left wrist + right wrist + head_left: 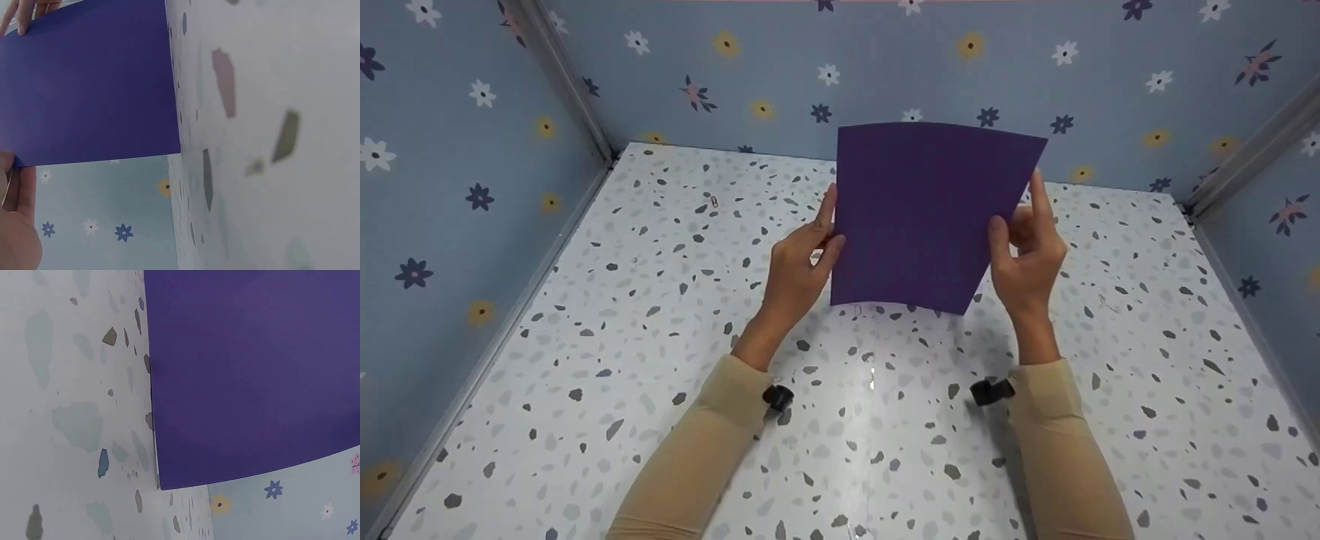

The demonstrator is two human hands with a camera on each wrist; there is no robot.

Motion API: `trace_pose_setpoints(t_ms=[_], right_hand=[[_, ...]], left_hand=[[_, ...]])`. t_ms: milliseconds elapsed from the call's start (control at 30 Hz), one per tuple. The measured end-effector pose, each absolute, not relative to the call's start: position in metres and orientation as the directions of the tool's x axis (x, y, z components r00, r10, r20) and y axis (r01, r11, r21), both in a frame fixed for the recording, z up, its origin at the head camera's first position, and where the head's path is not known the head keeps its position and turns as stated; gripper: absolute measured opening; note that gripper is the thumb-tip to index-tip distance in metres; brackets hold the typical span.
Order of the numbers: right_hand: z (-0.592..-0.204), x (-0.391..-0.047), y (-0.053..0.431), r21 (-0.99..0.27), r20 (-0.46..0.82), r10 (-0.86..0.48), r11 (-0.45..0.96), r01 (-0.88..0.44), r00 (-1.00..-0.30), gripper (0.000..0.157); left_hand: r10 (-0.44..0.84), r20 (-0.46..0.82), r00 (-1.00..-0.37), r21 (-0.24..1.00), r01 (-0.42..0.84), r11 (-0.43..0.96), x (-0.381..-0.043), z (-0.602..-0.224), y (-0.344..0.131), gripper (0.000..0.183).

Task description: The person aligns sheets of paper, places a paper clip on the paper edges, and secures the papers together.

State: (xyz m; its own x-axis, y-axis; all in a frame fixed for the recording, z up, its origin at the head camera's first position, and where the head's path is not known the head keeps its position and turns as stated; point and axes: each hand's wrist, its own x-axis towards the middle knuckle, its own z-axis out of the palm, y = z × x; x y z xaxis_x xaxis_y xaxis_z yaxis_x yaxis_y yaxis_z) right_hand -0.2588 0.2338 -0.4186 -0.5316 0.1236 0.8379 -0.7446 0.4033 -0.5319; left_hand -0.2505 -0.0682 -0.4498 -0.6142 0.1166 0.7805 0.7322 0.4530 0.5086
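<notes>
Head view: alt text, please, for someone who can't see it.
A purple sheet, slightly curved, is held at its sides by a left hand and right hand over a speckled white table. A small paper clip lies toward the back left; blue flowered walls rise behind.

- The sheet (pixel 926 217) is cut off by the top and right edges in the right wrist view.
- Some fingers of the left hand (pixel 801 266) are hidden behind it.
- The sleeves (pixel 705 442) are cut by the bottom edge.
- One small thing (pixel 714 201) on the table (pixel 885 442) is too tiny to tell.
</notes>
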Motion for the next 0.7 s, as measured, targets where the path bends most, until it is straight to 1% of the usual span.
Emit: trace_pose_setpoints(t_ms=[167,533,700], right_hand=[[-0.4207,-0.2599,0.2341,-0.538,0.833,0.119,0.407,-0.738,-0.541,0.062],[-0.4246,-0.2616,0.2344,-0.541,0.828,0.124,0.429,-0.723,-0.546,0.062],[-0.4268,-0.261,0.2333,-0.554,0.814,0.117,0.453,-0.698,-0.57,0.062]], left_hand=[[0.114,0.773,-0.624,0.518,0.725,0.453,-0.2498,-0.4482,-0.0686,0.053],[0.094,0.732,-0.675,0.571,0.682,0.457,-0.2476,-0.446,-0.0673,0.056],[0.088,0.723,-0.686,0.581,0.671,0.461,-0.2466,-0.4444,-0.0669,0.051]])
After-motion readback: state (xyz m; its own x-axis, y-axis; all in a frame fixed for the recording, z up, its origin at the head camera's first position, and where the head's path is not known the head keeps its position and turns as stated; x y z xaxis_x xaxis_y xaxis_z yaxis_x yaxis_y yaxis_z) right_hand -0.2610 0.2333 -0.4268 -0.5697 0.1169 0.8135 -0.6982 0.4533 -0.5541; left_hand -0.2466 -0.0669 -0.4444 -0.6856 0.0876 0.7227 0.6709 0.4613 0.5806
